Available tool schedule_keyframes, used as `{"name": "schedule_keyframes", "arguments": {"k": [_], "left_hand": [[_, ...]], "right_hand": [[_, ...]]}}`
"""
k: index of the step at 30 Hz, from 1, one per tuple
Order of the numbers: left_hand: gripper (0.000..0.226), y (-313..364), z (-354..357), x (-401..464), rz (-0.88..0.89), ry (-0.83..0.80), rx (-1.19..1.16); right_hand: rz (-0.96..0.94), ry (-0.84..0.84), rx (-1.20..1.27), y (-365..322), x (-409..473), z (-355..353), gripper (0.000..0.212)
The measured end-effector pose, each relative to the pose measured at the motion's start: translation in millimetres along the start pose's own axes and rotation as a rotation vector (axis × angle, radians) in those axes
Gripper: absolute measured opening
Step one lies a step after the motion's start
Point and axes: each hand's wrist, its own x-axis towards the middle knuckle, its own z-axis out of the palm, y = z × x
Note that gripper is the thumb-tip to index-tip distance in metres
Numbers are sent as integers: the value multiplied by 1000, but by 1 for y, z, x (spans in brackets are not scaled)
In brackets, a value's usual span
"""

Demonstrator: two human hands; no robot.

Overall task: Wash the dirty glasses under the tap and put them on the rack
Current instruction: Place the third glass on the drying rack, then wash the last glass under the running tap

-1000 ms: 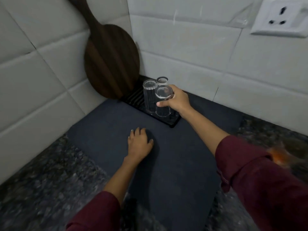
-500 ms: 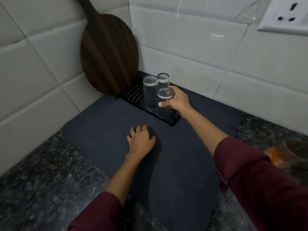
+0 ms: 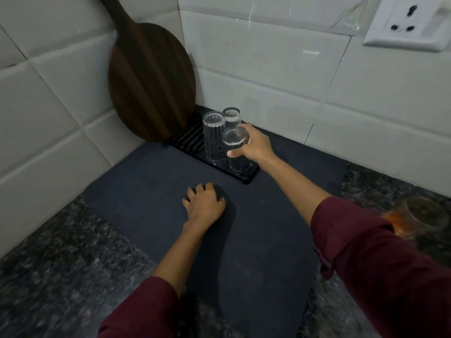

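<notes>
- The black slatted rack (image 3: 188, 140) sits in the tiled corner, at the far edge of a dark mat (image 3: 244, 240) laid on the speckled stone counter (image 3: 48, 264).
- Three clear glasses stand upside down on the rack, close together at its near-right end.
- The right hand (image 3: 256, 147) grips the front glass (image 3: 238, 152); its fingers curl round the upper part and the thumb lies across the near side. This glass stands at the rack's near-right corner.
- The ribbed glass (image 3: 213, 137) stands just left of the front glass, and the back glass (image 3: 231, 117) stands behind both, nearest the wall.
- The left hand (image 3: 205, 206) rests palm down on the mat, in front of the rack and apart from it, fingers loosely bent and holding nothing.
- A round dark wooden board (image 3: 151, 81) leans against the tiles at the rack's left end.
- A white wall socket (image 3: 407, 23) is mounted on the tiles well above and right of the rack.
- A blurred glass with an orange smear (image 3: 419, 215) lies on the counter far right of the rack, off the mat.
</notes>
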Motion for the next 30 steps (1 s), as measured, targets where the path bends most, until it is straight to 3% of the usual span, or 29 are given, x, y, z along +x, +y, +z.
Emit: {"name": "schedule_keyframes", "arguments": {"k": [6,16,24,30], "left_hand": [[57,1,0,0,-2,3,5],[54,12,-2,-10,82,66,-72],[43,95,10,-47,387,104,-316],[53,184,69,-101,589,-53,-427]], "right_hand": [[56,43,86,13,2,-6,73],[125,-38,81,24,-2,-11,90],[89,90,282,43,-101,-87,45],[63,198,456,81,-218,-185,36]]}}
